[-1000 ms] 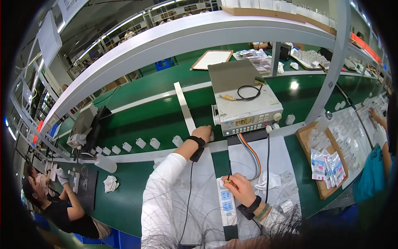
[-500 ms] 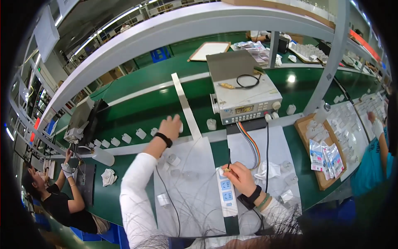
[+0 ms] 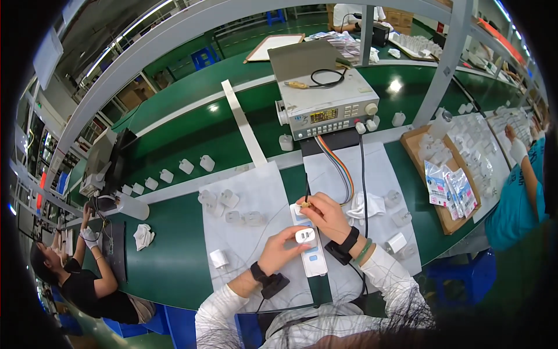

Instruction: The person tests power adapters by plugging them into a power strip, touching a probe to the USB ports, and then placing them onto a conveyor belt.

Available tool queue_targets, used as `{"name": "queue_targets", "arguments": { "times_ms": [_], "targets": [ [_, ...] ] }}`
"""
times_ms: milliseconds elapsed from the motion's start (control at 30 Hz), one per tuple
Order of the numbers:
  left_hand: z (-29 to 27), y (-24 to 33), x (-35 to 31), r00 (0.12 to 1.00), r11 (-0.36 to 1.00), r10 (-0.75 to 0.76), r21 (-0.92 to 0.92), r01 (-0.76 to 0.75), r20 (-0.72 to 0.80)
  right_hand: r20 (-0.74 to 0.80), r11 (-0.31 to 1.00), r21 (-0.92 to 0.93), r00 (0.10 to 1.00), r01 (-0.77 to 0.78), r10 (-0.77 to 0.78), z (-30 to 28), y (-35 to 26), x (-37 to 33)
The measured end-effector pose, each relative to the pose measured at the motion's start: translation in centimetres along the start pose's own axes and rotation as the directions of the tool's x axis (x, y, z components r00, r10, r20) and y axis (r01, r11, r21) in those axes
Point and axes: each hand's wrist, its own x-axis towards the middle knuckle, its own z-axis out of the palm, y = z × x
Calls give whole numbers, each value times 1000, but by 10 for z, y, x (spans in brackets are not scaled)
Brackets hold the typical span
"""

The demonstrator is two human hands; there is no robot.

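Observation:
My left hand (image 3: 280, 251) is closed on a white two-port USB charger (image 3: 305, 235), its port face turned up. The charger sits over the white power strip (image 3: 314, 266) with blue sockets; whether it is plugged in I cannot tell. Just beyond it, my right hand (image 3: 326, 216) pinches a small brass-coloured connector (image 3: 306, 205) at the end of a black cable, above the strip's far end. To the left, several clear-wrapped chargers (image 3: 229, 199) lie on a white sheet (image 3: 261, 186), with one white charger (image 3: 219, 259) nearer me.
A grey bench instrument (image 3: 331, 110) with a lit display and ribbon cable (image 3: 340, 168) stands behind. Several chargers (image 3: 186, 166) line the back ledge. At right are a cardboard tray (image 3: 450, 218), a white cloth (image 3: 369, 206) and a person's arm (image 3: 526, 168). Another person (image 3: 87, 273) sits left.
My left hand has come back from the row of chargers at the rear to the power strip, bringing a charger beside my right hand. My right hand keeps its pinch. The view has shifted.

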Motion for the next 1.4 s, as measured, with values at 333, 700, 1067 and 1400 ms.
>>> {"name": "queue_targets", "arguments": {
  "times_ms": [333,700,1067,1400],
  "targets": [
    [12,-8,-1,954,591,255,754,-285,160,5,1000,-3,1000,-15,15,-2,1,0],
    [-19,-21,35,915,828,352,521,-207,-196,-45,999,3,998,31,-31,0,2,-3],
    [-18,-25,55,950,865,261,479,-151,-172,56,996,91,998,24,-29,-31,-36,-41],
    [-23,-6,63,875,862,444,360,-358,-193,116,983,-173,993,54,-34,-24,-39,-59]
  ]
}}
